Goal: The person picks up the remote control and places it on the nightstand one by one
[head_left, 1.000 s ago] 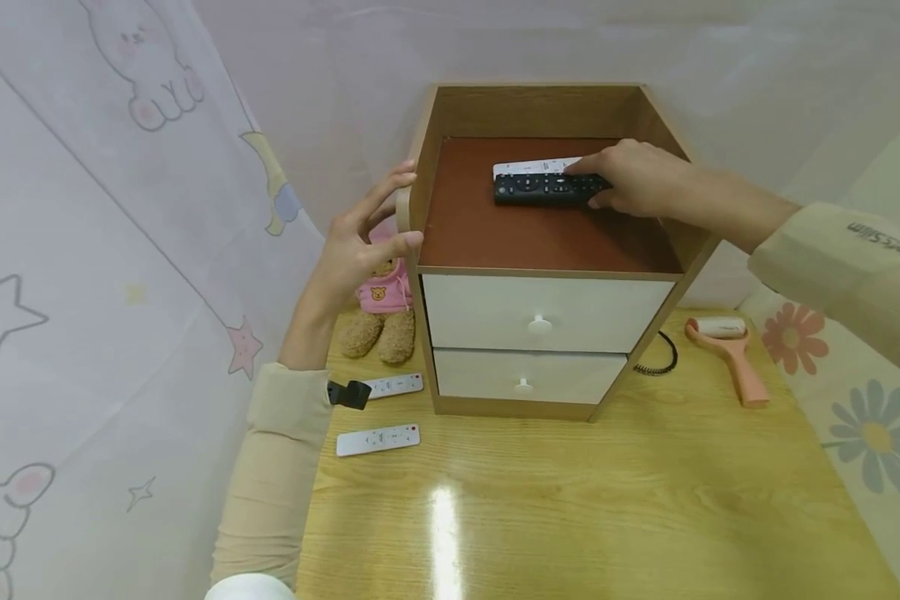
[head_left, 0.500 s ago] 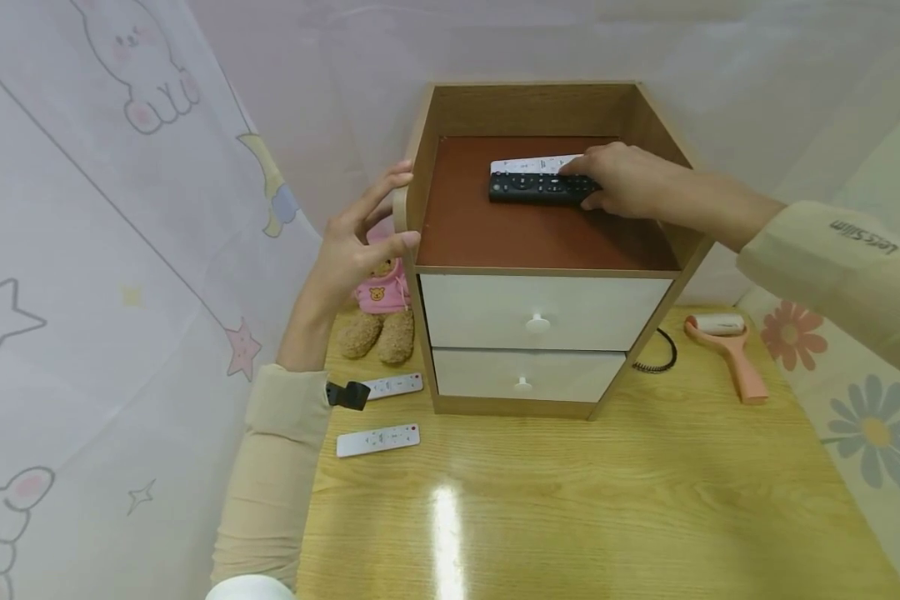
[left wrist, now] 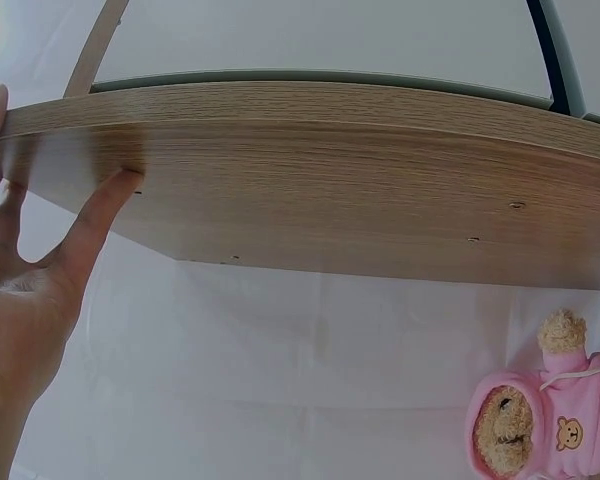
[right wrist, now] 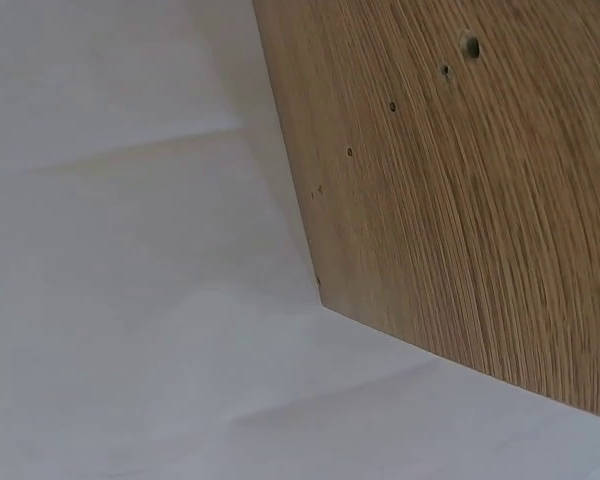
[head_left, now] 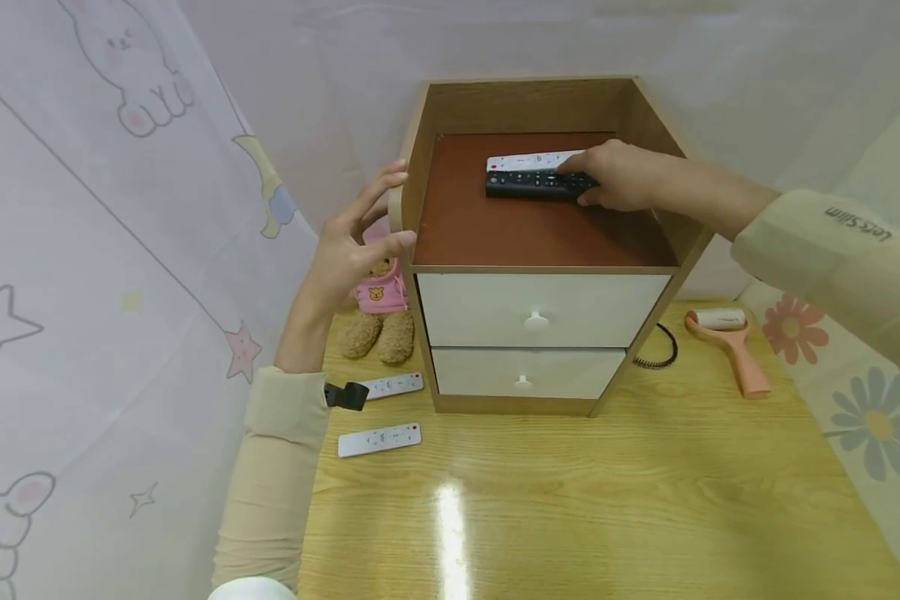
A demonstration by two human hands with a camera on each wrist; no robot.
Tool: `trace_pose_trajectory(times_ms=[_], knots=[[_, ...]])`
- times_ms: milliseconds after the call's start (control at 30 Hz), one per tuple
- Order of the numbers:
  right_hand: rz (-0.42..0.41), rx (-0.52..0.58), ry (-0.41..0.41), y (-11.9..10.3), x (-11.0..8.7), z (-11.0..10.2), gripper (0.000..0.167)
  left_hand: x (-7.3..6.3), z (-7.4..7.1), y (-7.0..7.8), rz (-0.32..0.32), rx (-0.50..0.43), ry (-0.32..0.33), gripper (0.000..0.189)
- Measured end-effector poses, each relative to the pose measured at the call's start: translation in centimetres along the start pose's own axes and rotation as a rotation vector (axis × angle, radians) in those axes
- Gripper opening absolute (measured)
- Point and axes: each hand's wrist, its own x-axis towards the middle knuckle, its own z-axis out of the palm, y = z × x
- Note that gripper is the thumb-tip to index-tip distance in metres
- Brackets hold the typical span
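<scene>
In the head view my right hand (head_left: 624,175) grips the right end of a black remote control (head_left: 531,186) on the reddish-brown top shelf of a small wooden cabinet (head_left: 513,403). A white remote control (head_left: 525,161) lies right behind the black one; my hand hides its right end. My left hand (head_left: 348,250) rests against the front of the cabinet's left side panel, fingers spread. From the left wrist view, the thumb of that hand (left wrist: 25,300) touches the outer face of the side panel (left wrist: 320,190). The right wrist view has only the panel (right wrist: 460,190), no hand.
Two white remotes, one nearer (head_left: 379,440) and one farther (head_left: 394,386), lie left of the cabinet. A teddy bear in pink (head_left: 381,296) sits behind them. An orange-handled lint roller (head_left: 737,354) and a black coiled cord (head_left: 663,357) lie to the right. Both drawers (head_left: 543,310) are closed.
Slightly more of the rear white remote, including its red button, shows behind the black one. Both hands stay almost where they were; the head view has shifted a little.
</scene>
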Motion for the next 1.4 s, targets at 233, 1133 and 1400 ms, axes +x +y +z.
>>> trace_pose_trajectory(times_ms=[233, 1133, 1400], knots=[[-0.004, -0.015, 0.042, -0.3, -0.1, 0.0, 0.050, -0.1, -0.2, -0.1, 0.018, 0.004, 0.004, 0.056], [0.083, 0.230, 0.756, -0.4, -11.0, 2.2, 0.041, -0.6, -1.1, -0.4, -0.041, -0.002, -0.002, 0.058], [0.049, 0.620, 0.870, 1.8, -11.3, 7.4, 0.046, -1.2, -1.6, -0.8, -0.068, 0.037, -0.006, 0.059]])
